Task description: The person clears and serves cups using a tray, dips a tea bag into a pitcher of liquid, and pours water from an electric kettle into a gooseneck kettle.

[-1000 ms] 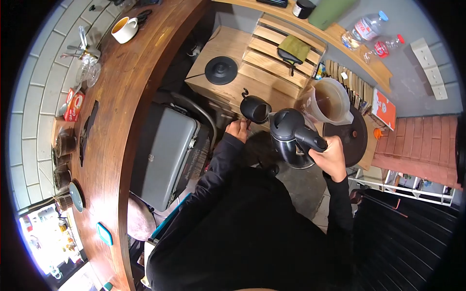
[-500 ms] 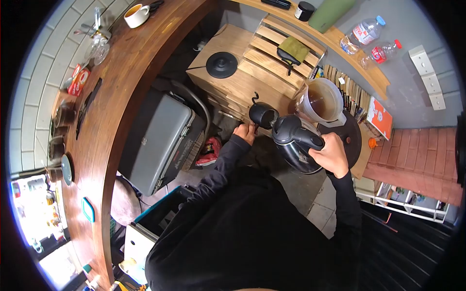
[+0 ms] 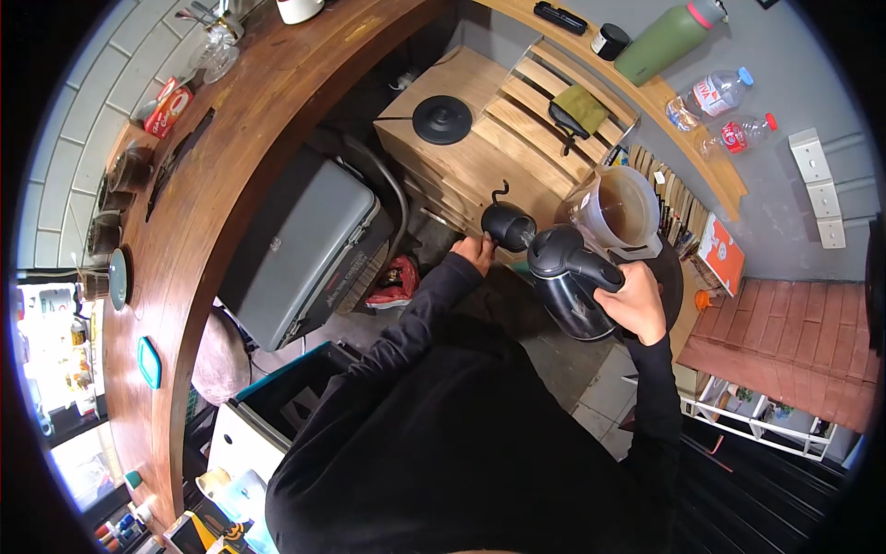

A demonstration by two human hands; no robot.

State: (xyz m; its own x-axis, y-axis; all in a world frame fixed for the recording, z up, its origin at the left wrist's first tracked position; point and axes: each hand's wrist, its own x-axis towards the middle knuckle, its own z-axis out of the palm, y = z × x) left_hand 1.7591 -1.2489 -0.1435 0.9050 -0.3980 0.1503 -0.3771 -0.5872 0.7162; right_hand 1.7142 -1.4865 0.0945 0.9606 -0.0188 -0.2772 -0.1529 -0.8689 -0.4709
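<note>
A black electric kettle (image 3: 574, 294) is tilted to the left, its handle wrapped by my right hand (image 3: 637, 303). Its spout is at the open mouth of a small black gooseneck pot (image 3: 508, 227), where what looks like water shows. My left hand (image 3: 474, 253) has its fingers closed at the near side of the pot, on its handle, which is mostly hidden. Behind the kettle stands a translucent jug (image 3: 637, 208) with brown liquid. The round black kettle base (image 3: 442, 120) lies on the wooden cabinet (image 3: 406, 136).
A curved wooden counter (image 3: 226, 185) runs along the left, beside a grey case (image 3: 300, 249). An olive pouch (image 3: 580, 111) lies on wooden slats. Plastic bottles (image 3: 711, 97) and a green flask (image 3: 666, 44) stand on the back shelf. A red bag (image 3: 395, 283) is on the floor.
The view has shifted. The kettle has tipped further towards the pot, and both hands have kept their hold.
</note>
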